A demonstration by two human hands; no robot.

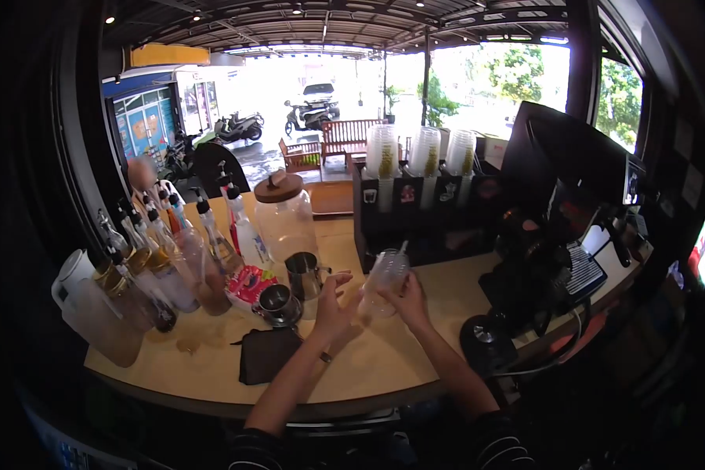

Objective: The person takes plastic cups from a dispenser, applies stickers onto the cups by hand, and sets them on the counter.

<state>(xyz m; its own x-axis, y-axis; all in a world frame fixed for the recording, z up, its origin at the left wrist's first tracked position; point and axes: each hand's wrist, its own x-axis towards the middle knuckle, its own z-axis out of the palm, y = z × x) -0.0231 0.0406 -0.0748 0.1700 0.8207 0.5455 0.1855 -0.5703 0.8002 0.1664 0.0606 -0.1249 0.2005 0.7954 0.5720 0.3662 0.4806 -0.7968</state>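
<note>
A clear plastic cup (pixel 387 270) is held tilted over the counter; whether it is a single cup or several nested ones I cannot tell. My right hand (pixel 410 304) grips its right side, fingers bent around it. On the other side is my left hand (pixel 335 312), fingers raised and apart, close to the cup; any contact is hard to make out. Left of that hand stand a metal pitcher (pixel 304 276) and a second metal jug (pixel 279 305). A dark folded cloth or pouch (pixel 268 356) lies near the left forearm.
Pump bottles (pixel 164 270) crowd the wooden counter's (pixel 368 364) left side, near a white-lidded jug (pixel 102 317). A wooden-lidded glass jar (pixel 284 219) and a pink packet (pixel 251 283) stand behind. A black cup rack (pixel 423 219) holds stacked cups; dark machines (pixel 525 262) occupy the right.
</note>
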